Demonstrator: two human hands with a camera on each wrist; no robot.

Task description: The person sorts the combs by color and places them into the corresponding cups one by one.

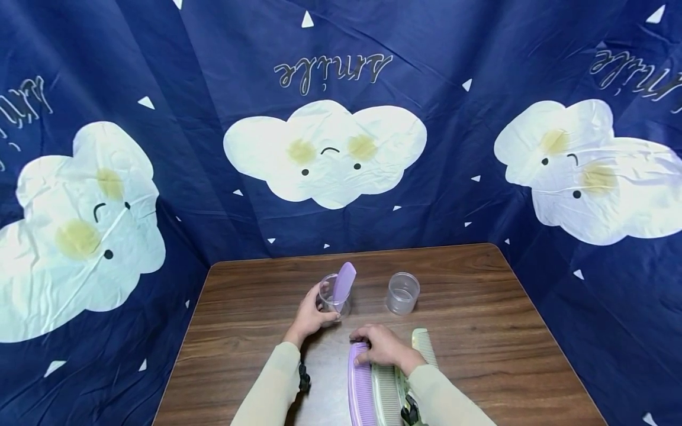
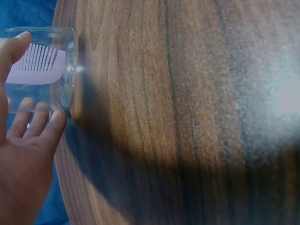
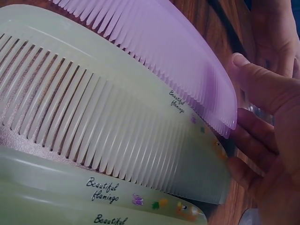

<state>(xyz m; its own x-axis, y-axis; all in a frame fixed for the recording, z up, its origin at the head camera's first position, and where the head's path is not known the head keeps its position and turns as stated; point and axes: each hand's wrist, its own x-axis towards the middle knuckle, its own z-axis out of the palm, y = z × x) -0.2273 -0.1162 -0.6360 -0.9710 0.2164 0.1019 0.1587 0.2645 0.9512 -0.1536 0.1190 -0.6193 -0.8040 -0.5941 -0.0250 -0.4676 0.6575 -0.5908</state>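
Observation:
A clear plastic cup (image 1: 345, 307) stands toward the back of the table, and my left hand (image 1: 314, 312) grips its side, thumb in front. Inside it a purple comb (image 1: 344, 281) leans, its upper end above the rim; the left wrist view shows its teeth through the wall. My right hand (image 1: 380, 344) hovers at the far end of a purple comb (image 3: 197, 61) lying on the table. Thumb and fingers are spread around that end, with the thumb tip apart from it in the right wrist view. Pale green combs (image 3: 140, 126) lie alongside, partly under the right forearm.
A second clear cup (image 1: 402, 294) stands to the right of the held one. Another green comb (image 1: 424, 348) sticks out to the right of the right wrist. The brown wooden table (image 1: 490, 319) ends at a dark blue curtain (image 1: 453, 213) with clouds.

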